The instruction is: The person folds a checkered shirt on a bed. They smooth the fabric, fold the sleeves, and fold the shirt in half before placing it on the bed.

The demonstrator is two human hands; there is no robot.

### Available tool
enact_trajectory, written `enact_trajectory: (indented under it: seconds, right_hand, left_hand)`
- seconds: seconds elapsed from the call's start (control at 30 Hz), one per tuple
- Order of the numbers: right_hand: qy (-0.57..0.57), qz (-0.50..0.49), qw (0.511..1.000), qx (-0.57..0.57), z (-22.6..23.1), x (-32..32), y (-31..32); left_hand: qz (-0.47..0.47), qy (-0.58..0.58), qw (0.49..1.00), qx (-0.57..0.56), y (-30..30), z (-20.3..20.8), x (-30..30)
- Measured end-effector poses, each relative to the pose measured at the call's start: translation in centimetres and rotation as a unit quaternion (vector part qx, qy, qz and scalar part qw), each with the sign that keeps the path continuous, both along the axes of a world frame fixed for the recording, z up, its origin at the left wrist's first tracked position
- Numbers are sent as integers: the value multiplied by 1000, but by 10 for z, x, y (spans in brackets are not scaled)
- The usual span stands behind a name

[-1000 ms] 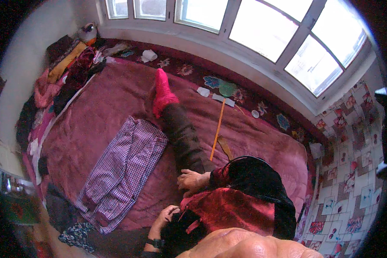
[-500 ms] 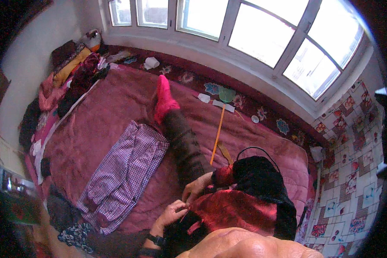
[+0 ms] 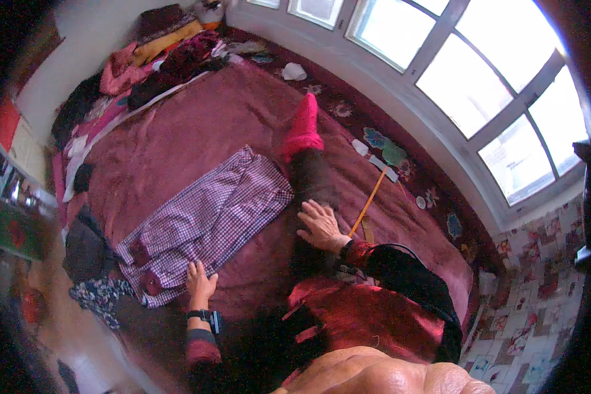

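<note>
A purple-and-white checked shirt lies folded lengthwise on the dark pink blanket, left of my outstretched leg. My left hand, a watch on its wrist, reaches to the near edge of the shirt. Its fingers are extended and the tips meet the cloth; nothing is gripped. Over my dark trouser leg is my right hand, palm down with fingers spread, holding nothing. Beyond it my foot wears a bright pink sock.
A fly swatter with an orange handle and green head lies to the right of my leg. Heaped clothes line the far left edge. Windows run along the far right side. A dark patterned cloth hangs near the bed's left edge.
My hands were together near my lap and have parted. The left moved to the shirt's near edge; the right moved forward over my leg and opened. The view has turned left.
</note>
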State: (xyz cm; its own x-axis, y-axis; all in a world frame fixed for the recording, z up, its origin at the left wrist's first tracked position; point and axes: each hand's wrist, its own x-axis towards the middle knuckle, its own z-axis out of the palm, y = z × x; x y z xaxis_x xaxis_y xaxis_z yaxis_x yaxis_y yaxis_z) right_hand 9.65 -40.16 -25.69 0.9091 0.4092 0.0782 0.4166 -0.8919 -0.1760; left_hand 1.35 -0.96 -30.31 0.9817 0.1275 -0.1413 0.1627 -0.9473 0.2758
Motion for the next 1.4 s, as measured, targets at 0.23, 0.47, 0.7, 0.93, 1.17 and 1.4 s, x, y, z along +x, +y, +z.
enact_trajectory:
  seconds: [0.23,0.47,0.7,0.93,1.17,1.4]
  right_hand:
    - [10,-109,993,-44,-14,30,1]
    - [9,-86,995,-57,-13,45,9]
    - [-53,-45,994,-84,-29,43,17]
    - [-10,-69,989,-133,-28,47,18]
    - [-42,-36,992,-116,-27,49,23]
    - [-43,-25,994,-95,-28,54,24]
  left_hand:
    - [69,-42,997,7,31,-22,4]
    - [80,-33,996,-37,48,-40,12]
    - [159,-241,957,-35,84,-41,18]
    - [208,-157,965,40,112,-43,25]
    - [434,-142,886,84,209,-39,13]
    - [475,96,873,-62,257,-55,7]
